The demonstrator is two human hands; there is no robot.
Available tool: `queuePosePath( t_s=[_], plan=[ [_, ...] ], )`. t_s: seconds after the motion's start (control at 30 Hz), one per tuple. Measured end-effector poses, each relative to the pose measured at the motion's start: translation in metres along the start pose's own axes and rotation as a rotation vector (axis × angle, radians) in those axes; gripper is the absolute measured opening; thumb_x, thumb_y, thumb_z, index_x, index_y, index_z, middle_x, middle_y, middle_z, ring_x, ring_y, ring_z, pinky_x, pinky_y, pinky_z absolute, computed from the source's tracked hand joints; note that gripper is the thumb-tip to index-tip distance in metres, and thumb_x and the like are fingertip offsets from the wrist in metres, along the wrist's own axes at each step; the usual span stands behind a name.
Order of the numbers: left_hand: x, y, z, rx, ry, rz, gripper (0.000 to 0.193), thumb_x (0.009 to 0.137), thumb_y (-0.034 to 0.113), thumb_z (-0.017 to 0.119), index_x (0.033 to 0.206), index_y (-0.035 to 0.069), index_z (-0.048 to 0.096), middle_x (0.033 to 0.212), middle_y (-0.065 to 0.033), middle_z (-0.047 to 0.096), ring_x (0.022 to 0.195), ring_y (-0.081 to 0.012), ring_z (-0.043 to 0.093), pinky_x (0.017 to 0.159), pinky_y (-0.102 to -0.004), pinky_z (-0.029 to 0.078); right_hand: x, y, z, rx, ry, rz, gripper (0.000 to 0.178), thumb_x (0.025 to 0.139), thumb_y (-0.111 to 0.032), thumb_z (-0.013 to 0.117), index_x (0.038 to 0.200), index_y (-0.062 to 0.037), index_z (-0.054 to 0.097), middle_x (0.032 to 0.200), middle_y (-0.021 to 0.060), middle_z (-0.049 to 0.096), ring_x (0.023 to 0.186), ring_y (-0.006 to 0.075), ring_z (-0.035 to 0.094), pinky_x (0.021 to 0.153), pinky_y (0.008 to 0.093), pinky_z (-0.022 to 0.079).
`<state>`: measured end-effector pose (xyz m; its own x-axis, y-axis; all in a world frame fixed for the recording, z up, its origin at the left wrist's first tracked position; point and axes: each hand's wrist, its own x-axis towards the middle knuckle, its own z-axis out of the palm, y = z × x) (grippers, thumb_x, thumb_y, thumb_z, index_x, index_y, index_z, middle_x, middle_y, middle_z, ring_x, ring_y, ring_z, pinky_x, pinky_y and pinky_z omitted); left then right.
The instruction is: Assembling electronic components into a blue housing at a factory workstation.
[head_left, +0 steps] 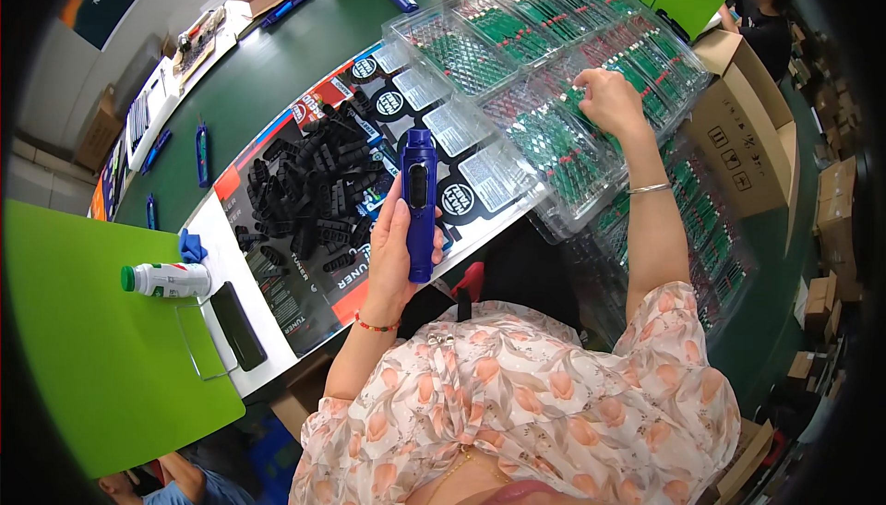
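Left hand (391,251) grips blue plastic housing (421,239) — right hand (611,103) at green circuit boards (657,73), fingers curled, hold unclear — likely board-picking step; lifting one calls for fine pinch.

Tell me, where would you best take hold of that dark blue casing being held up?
I'd take the dark blue casing by its narrower neck at the far end, coming from beyond it: the neck stands clear, while the left grip wraps the lower body. Pinching the neck from both sides should also stay off the window opening.
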<state>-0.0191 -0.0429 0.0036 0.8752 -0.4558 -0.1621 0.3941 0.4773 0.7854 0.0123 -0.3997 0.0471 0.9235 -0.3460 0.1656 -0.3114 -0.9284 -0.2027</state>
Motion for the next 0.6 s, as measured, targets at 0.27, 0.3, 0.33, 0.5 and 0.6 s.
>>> queuePosePath(
  t_s=[0.27,0.3,0.33,0.5,0.6],
  plan=[
    [0.0,0.005,0.005,-0.04,-0.015,-0.044,0.053,0.103,0.029,0.043,0.151,0.015,0.026,0.098,-0.0117,0.057,0.066,-0.0153,0.057,0.049,-0.0254,0.047,-0.002,0.002,0.0,-0.072,0.138,0.075,0.034,0.077,-0.003,0.06,0.11,-0.0109,0.066,0.094,0.0113,0.069,0.087,0.0318,0.066,0.078,0.0443,0.053],
    [-0.001,0.005,0.003,-0.051,-0.013,-0.043,0.053,0.103,0.029,0.044,0.151,0.015,0.026,0.099,-0.0117,0.057,0.066,-0.0153,0.057,0.048,-0.0254,0.047,-0.008,-0.01,-0.011,-0.124,0.163,0.115,0.034,0.078,-0.002,0.057,0.11,-0.0106,0.066,0.099,0.0126,0.069,0.091,0.0335,0.066,0.08,0.0453,0.053],
    [-0.002,0.005,0.001,-0.053,-0.01,-0.035,0.053,0.103,0.03,0.044,0.151,0.015,0.026,0.099,-0.0118,0.058,0.066,-0.0153,0.058,0.049,-0.0254,0.048,-0.014,-0.024,-0.025,-0.061,0.325,0.042,0.035,0.079,-0.002,0.059,0.112,-0.0113,0.066,0.096,0.0122,0.069,0.085,0.0308,0.067,0.074,0.043,0.054],
    [-0.001,0.006,-0.006,-0.13,-0.064,-0.046,0.055,0.103,0.039,0.04,0.151,0.018,0.024,0.1,-0.0106,0.057,0.067,-0.0148,0.058,0.05,-0.0249,0.049,-0.068,-0.102,-0.059,0.923,0.625,-0.201,0.035,0.085,0.001,0.066,0.12,-0.0033,0.064,0.085,0.0063,0.066,0.071,0.0123,0.066,0.053,0.0228,0.046],
    [-0.004,0.009,-0.008,-0.138,-0.06,-0.035,0.054,0.104,0.037,0.039,0.152,0.017,0.024,0.101,-0.0112,0.058,0.068,-0.0153,0.059,0.051,-0.0257,0.05,-0.094,-0.133,-0.041,1.435,0.232,-0.221,0.028,0.089,0.0,0.064,0.117,0.0045,0.063,0.091,0.0066,0.067,0.072,0.0093,0.065,0.052,0.0174,0.044]
  ],
)
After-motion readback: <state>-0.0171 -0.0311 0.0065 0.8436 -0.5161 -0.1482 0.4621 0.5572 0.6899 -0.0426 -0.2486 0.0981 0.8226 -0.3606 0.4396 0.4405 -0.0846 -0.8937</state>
